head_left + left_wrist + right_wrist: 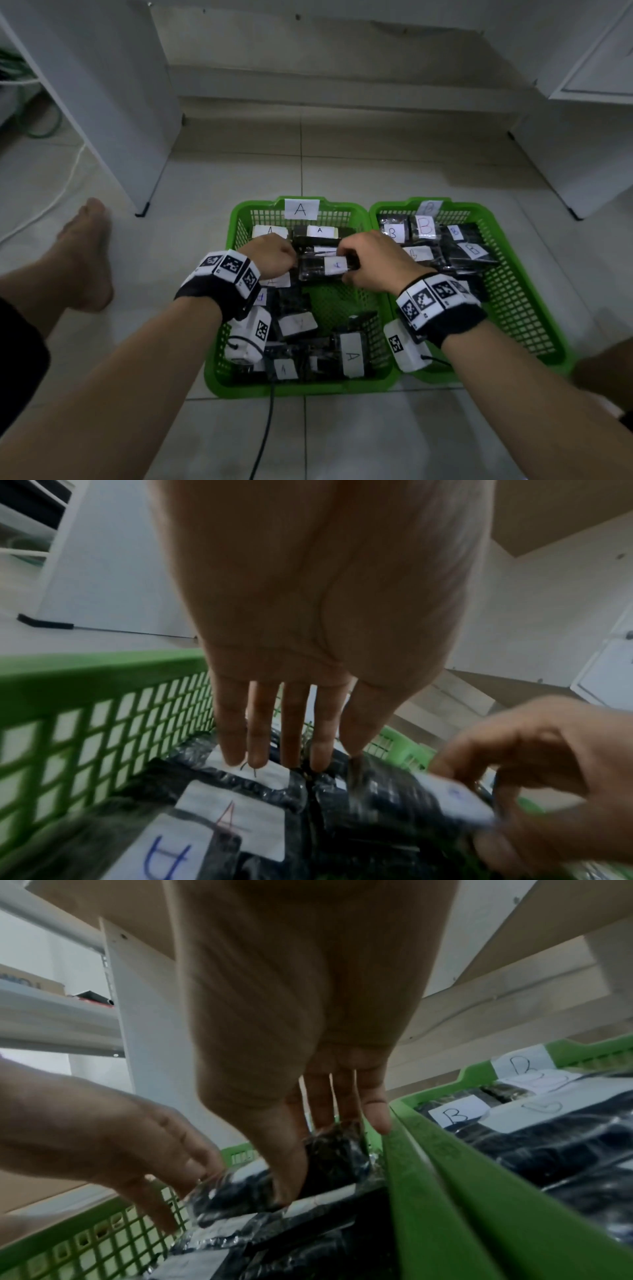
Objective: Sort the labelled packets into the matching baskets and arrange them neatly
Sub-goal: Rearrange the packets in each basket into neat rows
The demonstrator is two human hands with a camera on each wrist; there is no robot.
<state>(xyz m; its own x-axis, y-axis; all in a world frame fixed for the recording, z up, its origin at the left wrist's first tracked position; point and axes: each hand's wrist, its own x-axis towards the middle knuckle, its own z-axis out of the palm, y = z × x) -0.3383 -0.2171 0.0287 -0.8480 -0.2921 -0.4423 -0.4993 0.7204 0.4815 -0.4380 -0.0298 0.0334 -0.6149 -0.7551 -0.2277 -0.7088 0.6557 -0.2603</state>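
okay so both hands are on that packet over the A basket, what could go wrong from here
1. The packet is glossy plastic held only at its ends by the left hand and right hand; it could slip and land crooked.
2. The A basket holds loose, tilted packets at its near end; stacking more could worsen the mess.
3. The B basket touches it; a nudged packet might cross over.

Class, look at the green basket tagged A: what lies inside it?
Basket A holds dark packets with white A labels. Both hands grip one packet; wrists cover others beneath.
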